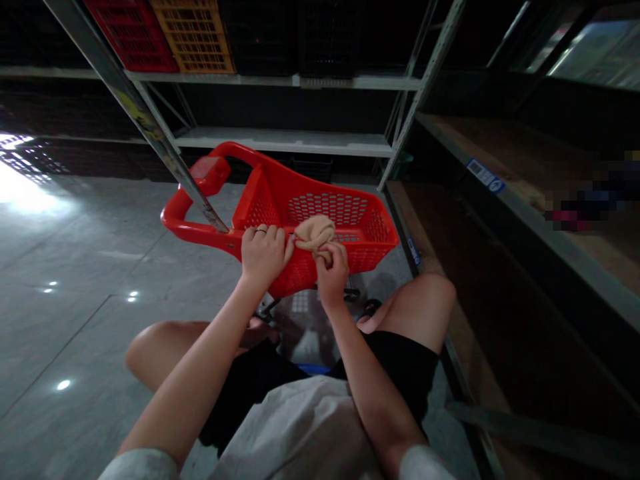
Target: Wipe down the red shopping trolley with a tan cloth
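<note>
A small red plastic shopping cart (345, 200) with perforated sides stands in front of my knees, its handle toward the left. My left hand (265, 253) is closed over the cart's near rim, with a ring on one finger. To its right, a crumpled tan cloth (315, 230) lies bunched over the same rim. My right hand (333, 273) pinches the lower edge of this cloth between thumb and fingers. Part of the rim beneath the cloth and fingers is hidden.
A metal pole (165, 147) slants down to the cart's near rim. Behind the cart is a metal shelf (285, 141), with a red crate (133, 33) and a yellow crate (195, 33) above. Wooden shelving (500, 220) runs along the right. Grey floor (100, 267) spreads left.
</note>
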`<state>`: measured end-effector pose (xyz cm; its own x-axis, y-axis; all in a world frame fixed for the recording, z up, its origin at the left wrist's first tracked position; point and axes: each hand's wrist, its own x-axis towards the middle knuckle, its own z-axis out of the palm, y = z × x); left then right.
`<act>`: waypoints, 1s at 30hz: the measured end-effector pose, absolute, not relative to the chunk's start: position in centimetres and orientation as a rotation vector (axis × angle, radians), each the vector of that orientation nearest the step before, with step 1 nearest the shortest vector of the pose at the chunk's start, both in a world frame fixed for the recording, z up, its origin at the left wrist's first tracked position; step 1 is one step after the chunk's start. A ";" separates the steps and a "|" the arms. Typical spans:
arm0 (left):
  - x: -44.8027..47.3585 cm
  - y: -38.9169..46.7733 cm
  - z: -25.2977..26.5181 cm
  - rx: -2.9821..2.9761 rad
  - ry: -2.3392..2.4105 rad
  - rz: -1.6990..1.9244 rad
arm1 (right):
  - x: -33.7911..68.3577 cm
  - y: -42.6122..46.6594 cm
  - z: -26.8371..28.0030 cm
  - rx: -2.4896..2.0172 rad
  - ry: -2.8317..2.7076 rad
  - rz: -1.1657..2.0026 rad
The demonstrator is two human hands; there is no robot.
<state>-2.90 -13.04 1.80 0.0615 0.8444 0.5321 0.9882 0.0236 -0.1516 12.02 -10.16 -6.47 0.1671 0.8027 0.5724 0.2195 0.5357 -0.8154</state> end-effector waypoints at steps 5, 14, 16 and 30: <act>-2.7 -13.1 1.8 -1.849 -1.818 -0.397 | 12.2 -12.1 -16.2 -1.239 -1.506 0.866; -2.8 -13.0 1.5 -1.841 -1.821 -0.423 | 10.2 -12.1 -8.1 -1.040 -1.386 0.821; -2.9 -13.0 1.4 -1.848 -1.820 -0.421 | 9.8 -11.9 -6.1 -0.940 -1.359 0.736; -3.0 -13.1 1.7 -1.872 -1.820 -0.339 | 10.4 -12.4 -10.9 -1.103 -1.349 0.840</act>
